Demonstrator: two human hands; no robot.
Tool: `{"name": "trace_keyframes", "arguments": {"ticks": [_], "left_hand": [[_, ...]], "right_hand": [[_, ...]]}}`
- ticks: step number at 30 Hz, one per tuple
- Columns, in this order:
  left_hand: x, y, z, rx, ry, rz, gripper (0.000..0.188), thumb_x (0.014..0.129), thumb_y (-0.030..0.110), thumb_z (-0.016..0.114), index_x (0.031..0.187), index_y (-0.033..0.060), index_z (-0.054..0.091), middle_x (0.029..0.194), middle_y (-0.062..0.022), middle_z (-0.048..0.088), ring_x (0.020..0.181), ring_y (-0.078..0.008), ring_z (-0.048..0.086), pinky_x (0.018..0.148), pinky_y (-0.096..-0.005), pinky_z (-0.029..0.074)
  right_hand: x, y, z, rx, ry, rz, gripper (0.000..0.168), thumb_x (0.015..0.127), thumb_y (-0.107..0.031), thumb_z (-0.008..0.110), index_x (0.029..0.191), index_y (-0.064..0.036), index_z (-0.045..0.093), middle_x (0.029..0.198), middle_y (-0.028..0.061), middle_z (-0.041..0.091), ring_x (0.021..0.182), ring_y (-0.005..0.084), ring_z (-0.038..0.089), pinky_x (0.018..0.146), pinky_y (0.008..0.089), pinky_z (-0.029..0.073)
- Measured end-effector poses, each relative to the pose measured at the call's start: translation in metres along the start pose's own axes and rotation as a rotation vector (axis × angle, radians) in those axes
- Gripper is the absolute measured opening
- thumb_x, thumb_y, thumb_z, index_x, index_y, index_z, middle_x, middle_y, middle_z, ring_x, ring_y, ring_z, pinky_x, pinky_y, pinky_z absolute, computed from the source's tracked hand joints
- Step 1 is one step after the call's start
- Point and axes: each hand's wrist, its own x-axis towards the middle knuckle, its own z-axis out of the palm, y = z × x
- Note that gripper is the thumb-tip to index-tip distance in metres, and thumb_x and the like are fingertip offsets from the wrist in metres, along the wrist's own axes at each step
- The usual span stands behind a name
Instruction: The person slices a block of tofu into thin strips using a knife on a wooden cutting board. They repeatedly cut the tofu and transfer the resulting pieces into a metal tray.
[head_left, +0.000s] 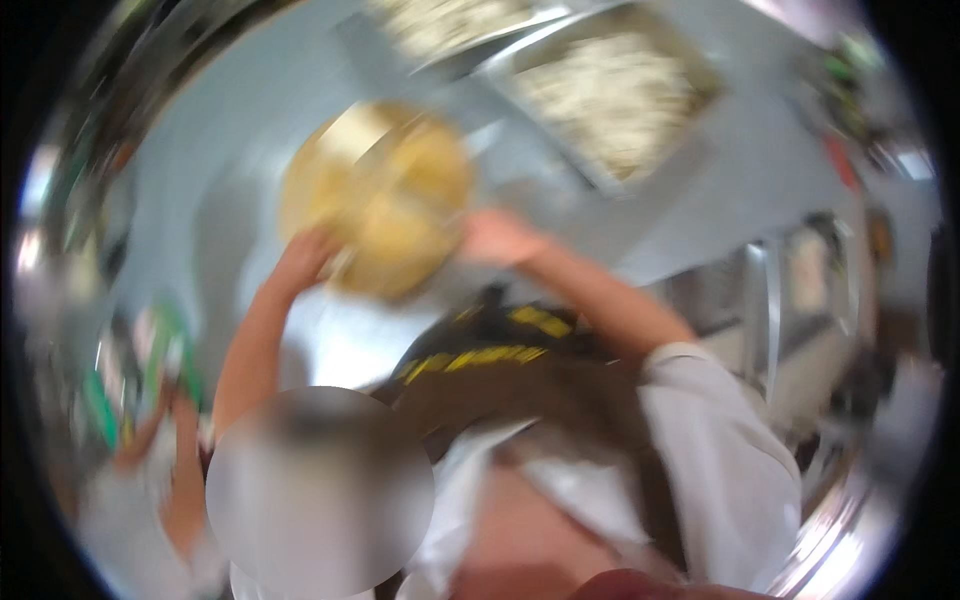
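Observation:
A round yellow vessel, probably a bowl or basin, is in front of me at the left of centre, strongly blurred by motion. A pale patch shows at its far side; I cannot tell what it is. At the vessel's near left edge, my left hand grips with curled fingers. My right hand is on the right edge, its fingers partly hidden and smeared by blur. Under the vessel lies a blue-grey work table.
A metal tray heaped with whitish food pieces stands beyond my right hand, with a second pale heap beside it. Metal containers are at the right. Another person's arms work near a green object at the lower left.

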Motion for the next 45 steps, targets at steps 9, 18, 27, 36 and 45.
{"name": "trace_keyframes", "arguments": {"ticks": [9, 18, 27, 36, 45], "left_hand": [[0.02, 0.015, -0.009, -0.076, 0.021, -0.311, 0.036, 0.066, -0.001, 0.068, 0.101, 0.0079, 0.063, 0.101, -0.0161, 0.061, 0.097, -0.0382, 0.058, 0.083, -0.0455, 0.049], [0.085, 0.06, -0.005, -0.151, 0.141, -0.556, 0.039, 0.075, 0.008, 0.066, 0.113, 0.0078, 0.063, 0.103, -0.0203, 0.063, 0.1, -0.0398, 0.059, 0.087, -0.0478, 0.048], [0.08, 0.057, 0.015, -0.271, 0.355, -0.634, 0.056, 0.073, 0.025, 0.069, 0.127, 0.0121, 0.058, 0.122, -0.0184, 0.057, 0.115, -0.0386, 0.053, 0.098, -0.0439, 0.046], [0.064, 0.075, 0.029, -0.32, 0.592, -0.629, 0.027, 0.08, 0.012, 0.069, 0.105, 0.0033, 0.066, 0.113, -0.0182, 0.058, 0.107, -0.0359, 0.057, 0.091, -0.0403, 0.05], [0.064, 0.073, 0.035, -0.34, 0.587, -0.639, 0.028, 0.079, 0.009, 0.069, 0.106, 0.0041, 0.067, 0.11, -0.0185, 0.059, 0.104, -0.0365, 0.057, 0.089, -0.0413, 0.05]], "right_hand": [[0.014, -0.004, 0.023, -0.038, 0.072, 0.273, 0.027, 0.082, -0.024, 0.052, 0.099, -0.009, 0.066, 0.094, 0.0182, 0.069, 0.089, 0.0408, 0.065, 0.074, 0.0517, 0.052], [0.028, 0.007, 0.011, -0.094, 0.081, 0.264, 0.03, 0.083, -0.031, 0.056, 0.099, -0.008, 0.065, 0.094, 0.0208, 0.068, 0.091, 0.0388, 0.065, 0.075, 0.0509, 0.052], [0.023, -0.008, -0.017, -0.211, 0.162, 0.18, 0.028, 0.088, -0.027, 0.052, 0.09, -0.003, 0.066, 0.086, 0.0224, 0.068, 0.083, 0.0416, 0.066, 0.073, 0.0515, 0.052], [0.027, -0.069, -0.03, -0.27, 0.092, 0.095, 0.023, 0.086, -0.022, 0.051, 0.087, -0.001, 0.061, 0.082, 0.0234, 0.066, 0.082, 0.0443, 0.063, 0.075, 0.0534, 0.049], [0.031, -0.075, -0.03, -0.338, 0.022, 0.077, 0.02, 0.084, -0.019, 0.051, 0.086, -0.002, 0.062, 0.086, 0.0218, 0.067, 0.085, 0.0431, 0.064, 0.075, 0.0528, 0.05]]}}
